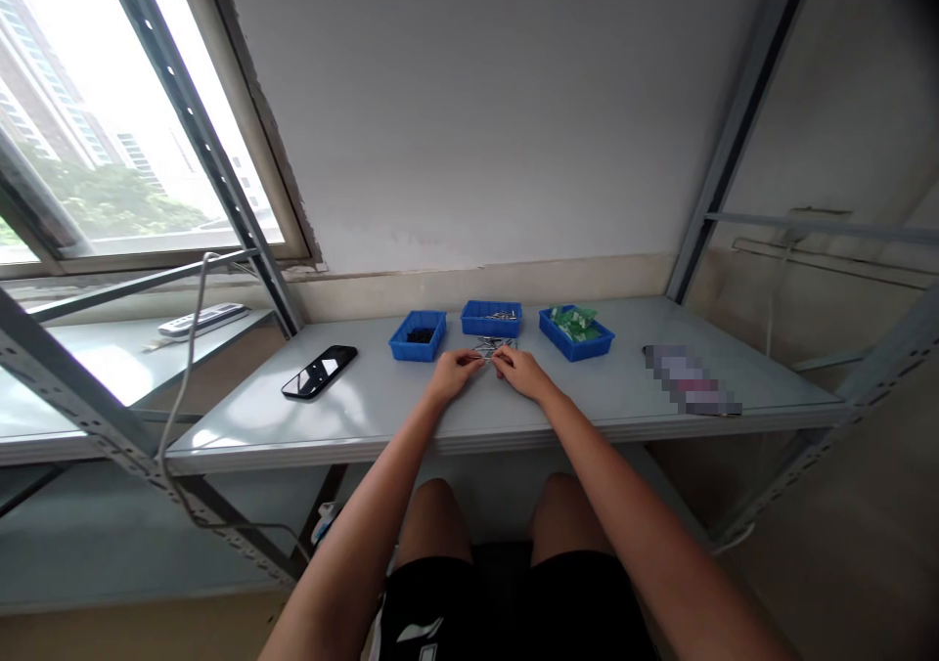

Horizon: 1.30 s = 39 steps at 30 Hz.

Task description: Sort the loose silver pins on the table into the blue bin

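My left hand (pixel 456 371) and my right hand (pixel 522 372) are close together over the middle of the grey shelf top (pixel 396 397), fingertips pinched toward each other. Between them is a thin silvery piece (pixel 486 359), too small to name. Just beyond my fingers lies a loose pile of thin, shiny metal pieces (pixel 493 344). Behind the pile is a blue tray (pixel 490 327) with more slim metal pieces in it. A second blue tray (pixel 415 350) at the left contains small black parts (pixel 421 335). At the right, a third blue tray (pixel 587 351) holds green-and-clear little packets (pixel 576 322).
A black phone (pixel 320 372) lies at the left of the shelf, and a pixelated flat object (pixel 692 380) at the right. Metal uprights (pixel 711 182) frame both sides. A power strip (pixel 203 320) rests on the neighbouring shelf, and a cable (pixel 181 387) hangs by the left post.
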Each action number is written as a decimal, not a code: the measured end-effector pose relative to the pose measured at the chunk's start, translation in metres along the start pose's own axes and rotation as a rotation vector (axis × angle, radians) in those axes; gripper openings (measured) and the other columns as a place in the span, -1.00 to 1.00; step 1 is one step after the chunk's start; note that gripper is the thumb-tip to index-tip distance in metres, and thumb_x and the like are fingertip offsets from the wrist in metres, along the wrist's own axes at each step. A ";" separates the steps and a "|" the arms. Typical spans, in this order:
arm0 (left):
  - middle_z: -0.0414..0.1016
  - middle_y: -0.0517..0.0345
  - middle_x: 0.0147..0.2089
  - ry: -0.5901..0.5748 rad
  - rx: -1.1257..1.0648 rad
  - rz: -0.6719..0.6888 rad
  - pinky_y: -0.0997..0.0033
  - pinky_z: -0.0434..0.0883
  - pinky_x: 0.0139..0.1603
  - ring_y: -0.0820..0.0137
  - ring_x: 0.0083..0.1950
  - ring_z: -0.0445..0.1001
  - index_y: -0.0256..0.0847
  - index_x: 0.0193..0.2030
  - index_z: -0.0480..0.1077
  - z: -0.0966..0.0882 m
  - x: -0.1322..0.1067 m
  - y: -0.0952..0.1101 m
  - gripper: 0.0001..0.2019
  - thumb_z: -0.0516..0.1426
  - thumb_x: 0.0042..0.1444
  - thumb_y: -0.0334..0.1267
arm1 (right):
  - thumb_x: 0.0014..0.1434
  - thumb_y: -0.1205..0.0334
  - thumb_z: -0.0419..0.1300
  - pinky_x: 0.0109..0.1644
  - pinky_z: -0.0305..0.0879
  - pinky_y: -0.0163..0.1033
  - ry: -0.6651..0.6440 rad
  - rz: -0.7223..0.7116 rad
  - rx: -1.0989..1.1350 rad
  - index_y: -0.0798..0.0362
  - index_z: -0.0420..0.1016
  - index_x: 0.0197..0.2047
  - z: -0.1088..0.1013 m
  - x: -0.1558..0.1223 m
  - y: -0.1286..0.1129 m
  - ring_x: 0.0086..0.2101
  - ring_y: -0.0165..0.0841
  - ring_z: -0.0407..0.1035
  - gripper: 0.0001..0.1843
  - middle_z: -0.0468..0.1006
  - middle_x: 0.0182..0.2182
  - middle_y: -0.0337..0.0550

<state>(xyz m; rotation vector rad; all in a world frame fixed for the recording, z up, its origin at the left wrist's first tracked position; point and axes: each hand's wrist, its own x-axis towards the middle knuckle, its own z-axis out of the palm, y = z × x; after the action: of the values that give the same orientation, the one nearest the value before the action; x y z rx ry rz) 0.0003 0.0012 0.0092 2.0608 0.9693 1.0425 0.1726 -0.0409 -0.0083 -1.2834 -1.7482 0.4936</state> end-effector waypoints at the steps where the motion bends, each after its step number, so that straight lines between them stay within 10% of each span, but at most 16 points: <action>1: 0.56 -0.01 -0.31 -0.002 -0.002 -0.005 0.36 0.35 -0.19 0.26 -0.27 0.46 -0.34 -0.29 0.53 0.000 0.000 0.000 -0.71 0.19 -0.04 -0.13 | 0.19 0.13 0.00 -0.34 0.17 -0.32 0.003 0.001 0.000 0.02 0.39 -0.30 0.000 0.000 0.000 -0.50 -0.40 0.33 -0.80 0.46 -0.56 -0.28; 26: 0.46 0.12 -0.44 -0.010 -0.063 0.005 0.41 0.33 -0.31 0.38 -0.38 0.39 -0.31 -0.43 0.41 0.001 -0.001 0.002 -0.84 0.17 -0.10 -0.23 | 0.19 0.08 0.03 -0.36 0.20 -0.30 -0.010 -0.011 0.009 0.06 0.39 -0.12 0.000 -0.001 -0.002 -0.49 -0.37 0.36 -0.70 0.47 -0.56 -0.24; 39: 0.52 0.05 -0.36 0.015 -0.041 -0.010 0.36 0.35 -0.25 0.31 -0.31 0.41 -0.30 -0.36 0.49 -0.001 -0.003 0.005 -0.78 0.21 -0.11 -0.18 | 0.19 0.09 -0.01 -0.37 0.18 -0.33 -0.015 -0.034 -0.001 0.04 0.43 -0.35 0.000 -0.001 -0.002 -0.52 -0.42 0.30 -0.73 0.46 -0.57 -0.27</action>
<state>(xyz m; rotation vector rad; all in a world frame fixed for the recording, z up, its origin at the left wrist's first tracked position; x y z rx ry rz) 0.0003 -0.0038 0.0122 2.0151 0.9571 1.0654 0.1718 -0.0431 -0.0071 -1.2514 -1.7808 0.4837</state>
